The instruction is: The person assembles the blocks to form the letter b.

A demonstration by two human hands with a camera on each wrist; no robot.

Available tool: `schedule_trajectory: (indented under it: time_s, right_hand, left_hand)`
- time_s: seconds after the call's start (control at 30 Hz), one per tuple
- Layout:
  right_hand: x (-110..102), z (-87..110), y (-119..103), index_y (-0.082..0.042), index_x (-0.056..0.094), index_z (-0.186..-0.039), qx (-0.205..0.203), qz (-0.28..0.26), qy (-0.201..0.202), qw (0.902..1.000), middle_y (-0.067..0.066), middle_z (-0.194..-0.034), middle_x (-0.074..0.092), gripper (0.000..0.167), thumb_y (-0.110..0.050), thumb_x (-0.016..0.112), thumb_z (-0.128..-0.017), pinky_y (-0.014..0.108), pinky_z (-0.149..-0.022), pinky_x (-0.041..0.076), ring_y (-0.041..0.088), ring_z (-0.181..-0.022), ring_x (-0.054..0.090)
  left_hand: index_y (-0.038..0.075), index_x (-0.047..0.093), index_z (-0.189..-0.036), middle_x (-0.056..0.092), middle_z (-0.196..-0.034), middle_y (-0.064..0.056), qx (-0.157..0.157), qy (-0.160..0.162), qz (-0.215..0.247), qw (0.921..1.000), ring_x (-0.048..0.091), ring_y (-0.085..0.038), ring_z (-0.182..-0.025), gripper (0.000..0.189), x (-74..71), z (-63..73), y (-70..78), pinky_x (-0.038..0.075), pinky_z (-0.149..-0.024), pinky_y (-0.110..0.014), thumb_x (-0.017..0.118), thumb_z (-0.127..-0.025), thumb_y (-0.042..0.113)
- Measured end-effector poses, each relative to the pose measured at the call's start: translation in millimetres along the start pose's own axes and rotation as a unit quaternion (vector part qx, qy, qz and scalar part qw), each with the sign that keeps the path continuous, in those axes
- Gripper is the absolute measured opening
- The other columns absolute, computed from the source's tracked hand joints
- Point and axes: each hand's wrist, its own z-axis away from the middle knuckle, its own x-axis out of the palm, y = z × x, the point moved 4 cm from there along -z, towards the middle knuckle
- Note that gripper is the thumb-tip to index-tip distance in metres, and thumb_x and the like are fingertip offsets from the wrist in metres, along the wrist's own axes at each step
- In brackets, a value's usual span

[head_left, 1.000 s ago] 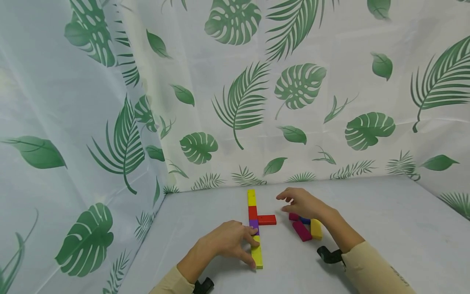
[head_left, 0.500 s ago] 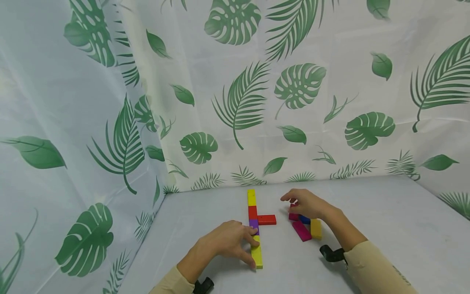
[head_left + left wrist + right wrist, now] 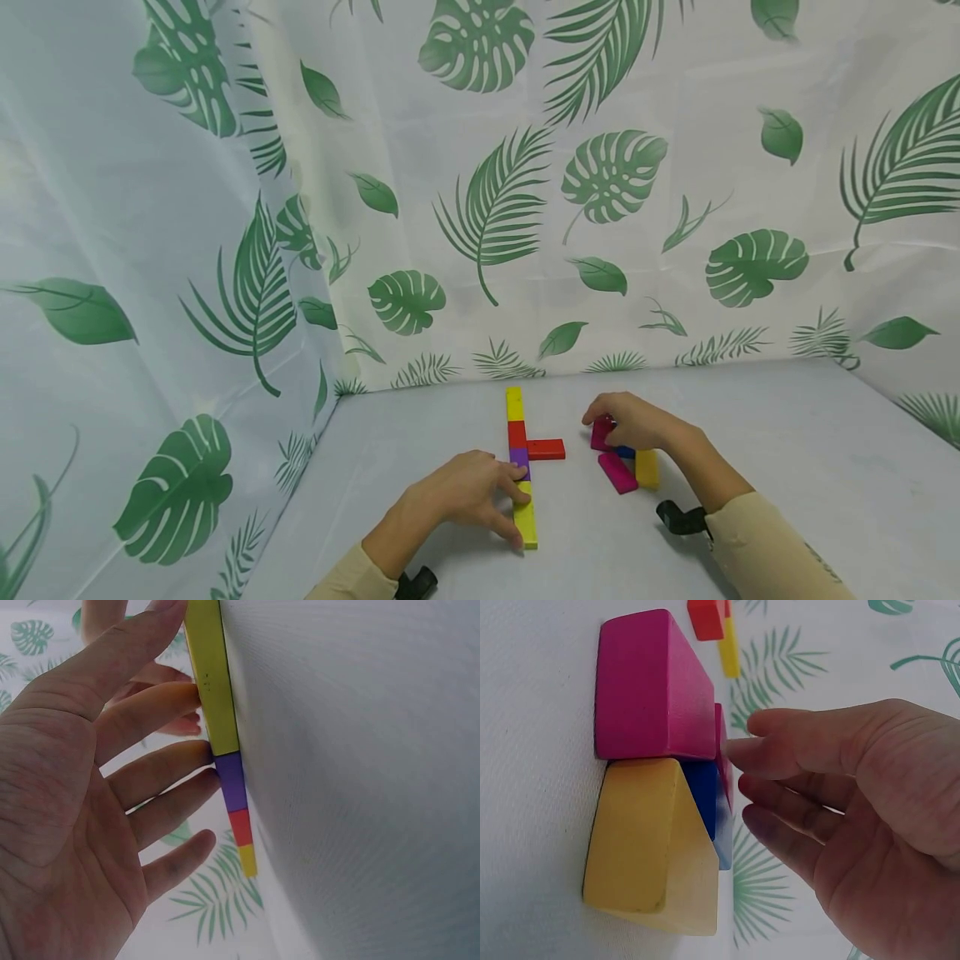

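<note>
My left hand (image 3: pixel 465 492) rests on a straight row of toy blocks, its fingers spread. Its fingertips touch the long yellow block (image 3: pixel 527 531) and the purple block (image 3: pixel 519 457). Farther along the row lie a red block (image 3: pixel 516 433) and another yellow block (image 3: pixel 513 404). To the right, my right hand (image 3: pixel 637 423) is over a small pile, thumb and fingers apart around the far magenta block (image 3: pixel 600 437). In the right wrist view the thumb tip overlaps that block's edge; contact is hard to tell. A blue block (image 3: pixel 703 795) lies partly hidden beside it.
A red block (image 3: pixel 546 449) juts right from the row. Nearer in the pile lie a second magenta block (image 3: pixel 617 473) and a yellow block (image 3: pixel 646 469). Leaf-patterned sheets (image 3: pixel 637 317) rise behind and left of the pale table (image 3: pixel 450 417).
My right hand has shifted slightly right and down, from beside the pile to over the far magenta block. My left hand and the row have stayed still.
</note>
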Motion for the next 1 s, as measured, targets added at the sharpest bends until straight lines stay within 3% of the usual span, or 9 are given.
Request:
schedule_trajectory:
  time_s: [0.43, 0.73, 1.0]
  right_hand:
    - [2.0, -1.2, 2.4, -0.013, 0.075, -0.118, 0.012, 0.01, -0.015, 0.9998, 0.006, -0.122, 0.067, 0.036, 0.004, 0.076, -0.085, 0.042, -0.086, 0.061, 0.022, -0.108, 0.058]
    - [6.6, -4.9, 3.8, -0.008, 0.075, -0.118, -0.016, 0.033, -0.002, 0.9993, 0.008, -0.122, 0.067, 0.032, 0.0, 0.079, -0.087, 0.042, -0.089, 0.062, 0.023, -0.11, 0.06]
    - [9.2, -8.3, 5.6, -0.006, 0.076, -0.12, -0.016, 0.044, 0.006, 0.9989, 0.01, -0.124, 0.068, 0.034, -0.007, 0.082, -0.087, 0.041, -0.088, 0.062, 0.025, -0.111, 0.061]
  left_hand:
    - [0.041, 0.075, -0.126, 0.061, -0.147, 0.014, -0.004, -0.001, -0.001, 1.0, 0.058, -0.007, -0.134, 0.06, 0.3, -0.3, 0.6, 0.049, -0.108, -0.032, 0.082, -0.074, 0.07]
    - [0.04, 0.075, -0.125, 0.062, -0.147, 0.013, -0.001, 0.001, -0.002, 1.0, 0.059, -0.006, -0.133, 0.059, -0.7, 0.1, 1.3, 0.049, -0.108, -0.031, 0.083, -0.075, 0.069]
    - [0.04, 0.075, -0.125, 0.061, -0.147, 0.014, -0.003, -0.001, 0.003, 1.0, 0.059, -0.006, -0.133, 0.059, -0.9, 0.1, 1.4, 0.05, -0.108, -0.031, 0.083, -0.075, 0.069]
